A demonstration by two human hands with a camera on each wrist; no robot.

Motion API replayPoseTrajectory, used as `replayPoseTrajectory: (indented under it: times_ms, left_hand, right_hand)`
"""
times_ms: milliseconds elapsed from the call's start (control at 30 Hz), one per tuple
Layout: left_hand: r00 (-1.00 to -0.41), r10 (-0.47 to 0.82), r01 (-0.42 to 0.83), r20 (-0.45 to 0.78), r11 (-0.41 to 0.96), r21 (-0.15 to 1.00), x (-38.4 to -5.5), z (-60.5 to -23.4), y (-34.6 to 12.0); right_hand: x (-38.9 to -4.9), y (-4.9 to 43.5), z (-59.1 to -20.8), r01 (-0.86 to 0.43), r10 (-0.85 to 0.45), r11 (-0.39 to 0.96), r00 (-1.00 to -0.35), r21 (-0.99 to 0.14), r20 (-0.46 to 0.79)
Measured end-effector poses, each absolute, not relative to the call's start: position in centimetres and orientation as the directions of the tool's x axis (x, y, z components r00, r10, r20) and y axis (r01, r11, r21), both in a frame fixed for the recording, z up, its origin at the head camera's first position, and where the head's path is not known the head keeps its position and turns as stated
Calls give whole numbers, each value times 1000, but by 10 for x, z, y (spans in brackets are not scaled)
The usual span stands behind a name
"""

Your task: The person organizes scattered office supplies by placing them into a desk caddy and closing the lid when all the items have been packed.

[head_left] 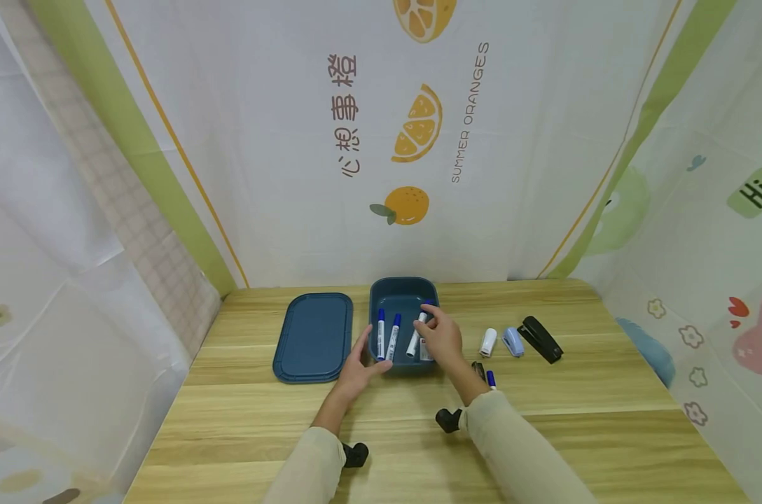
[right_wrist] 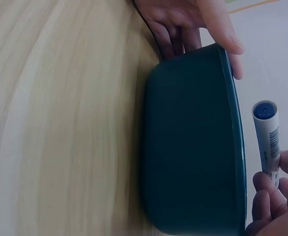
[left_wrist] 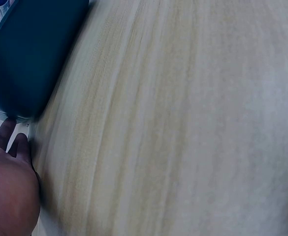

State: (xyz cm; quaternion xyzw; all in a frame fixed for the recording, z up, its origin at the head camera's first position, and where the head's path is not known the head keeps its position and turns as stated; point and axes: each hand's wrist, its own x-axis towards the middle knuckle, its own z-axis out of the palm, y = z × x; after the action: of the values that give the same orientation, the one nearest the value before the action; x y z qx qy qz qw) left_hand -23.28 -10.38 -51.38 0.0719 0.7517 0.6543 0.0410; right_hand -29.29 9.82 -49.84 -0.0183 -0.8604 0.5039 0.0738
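A dark blue box [head_left: 403,283] stands on the table. Inside lie two white markers with blue caps, the left marker [head_left: 381,336] and another marker [head_left: 393,337] beside it. My right hand [head_left: 444,339] pinches a third marker [head_left: 417,336] between thumb and fingers over the box's right part; the right wrist view shows this marker [right_wrist: 269,142] above the rim. A small white item [head_left: 425,348] is partly hidden by that hand. My left hand [head_left: 356,374] lies against the box's near left corner, fingers extended along its side and thumb by the front rim.
A matching blue lid [head_left: 314,337] lies left of the box. To the right are a white small stapler [head_left: 488,341], a light blue small stapler [head_left: 513,341] and a black stapler [head_left: 541,339]. Beside my right forearm lie a blue-capped marker [head_left: 491,379] and a dark object [head_left: 478,370].
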Motion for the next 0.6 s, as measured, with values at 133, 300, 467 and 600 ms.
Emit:
replayPoseTrajectory:
  times_ms: [133,300,467,600]
  left_hand:
    - [-984,173,55,32,128,990,-233,-513,-105]
    - [-983,179,54,31,122,991,-232,-513,-106]
    - [-985,167,58,34,141,988,-232,-513,-105]
    - [-986,165,57,33,146,988,-233,-514,-104]
  right_hand:
    - [-293,96,-499,-39,108,518,-988,-854,110]
    - [-293,95,-499,-45,92,539,-989,-841,113]
    - [-293,96,-499,-56,67,541,-992,-839,110]
    - [-292,99,-499,-51,61,516,-993,-855,96]
